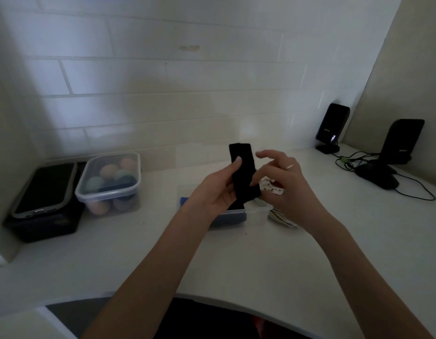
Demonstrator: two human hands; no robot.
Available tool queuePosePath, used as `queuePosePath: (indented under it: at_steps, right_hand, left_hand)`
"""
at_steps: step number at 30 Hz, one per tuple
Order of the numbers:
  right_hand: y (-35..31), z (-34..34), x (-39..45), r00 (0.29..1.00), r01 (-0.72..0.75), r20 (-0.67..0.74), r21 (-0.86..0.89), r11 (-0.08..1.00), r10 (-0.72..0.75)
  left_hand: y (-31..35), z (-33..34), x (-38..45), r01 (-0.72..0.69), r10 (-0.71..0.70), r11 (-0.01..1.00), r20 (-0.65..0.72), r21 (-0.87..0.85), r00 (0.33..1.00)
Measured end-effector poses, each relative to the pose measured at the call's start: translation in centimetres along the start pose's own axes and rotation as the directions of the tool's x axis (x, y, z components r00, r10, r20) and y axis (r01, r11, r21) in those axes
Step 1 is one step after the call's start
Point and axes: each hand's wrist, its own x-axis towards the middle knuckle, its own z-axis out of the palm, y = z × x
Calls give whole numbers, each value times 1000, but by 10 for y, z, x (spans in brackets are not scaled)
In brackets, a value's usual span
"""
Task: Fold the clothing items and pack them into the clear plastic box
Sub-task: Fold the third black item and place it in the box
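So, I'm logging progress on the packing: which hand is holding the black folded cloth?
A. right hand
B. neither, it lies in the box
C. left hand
C: the left hand pinches the black folded cloth above the clear plastic box; the right hand hovers beside it.

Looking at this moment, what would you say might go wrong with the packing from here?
The black cloth is pinched only by the left hand above the clear box, so it may unfold. The patterned garment lying against the box's right side might get knocked away by the right hand.

Bare forearms, no sleeves in view; thin pale ring (289, 166) on one of the right hand (289, 182) fingers.
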Motion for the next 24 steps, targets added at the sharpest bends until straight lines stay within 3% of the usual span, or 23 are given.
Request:
queuePosePath:
  at_steps: [5, 8, 13, 21, 24]
  right_hand:
    - [-11, 5, -4, 999, 36, 4, 35, 999, -36]
    - [-14, 10, -5, 999, -16, 40, 172, 985, 10]
    - [-20, 15, 1, 953, -158, -179, 397, 904, 246]
    - [-18, 13, 6, 920, -218, -264, 271, 938, 290]
    - [-18, 10, 6, 924, -263, -151, 418, 870, 352]
  left_hand:
    - [-1, -4, 4, -148, 149, 989, -29, 24, 988]
    - [-8, -6, 2, -204, 208, 976, -47, 81, 977]
    - [-16, 0, -6, -247, 272, 920, -42, 306, 961]
    - [-12, 3, -15, -257, 234, 846, 108, 466, 966]
    - [-10, 0, -15, -228, 189, 840, 128, 491, 974]
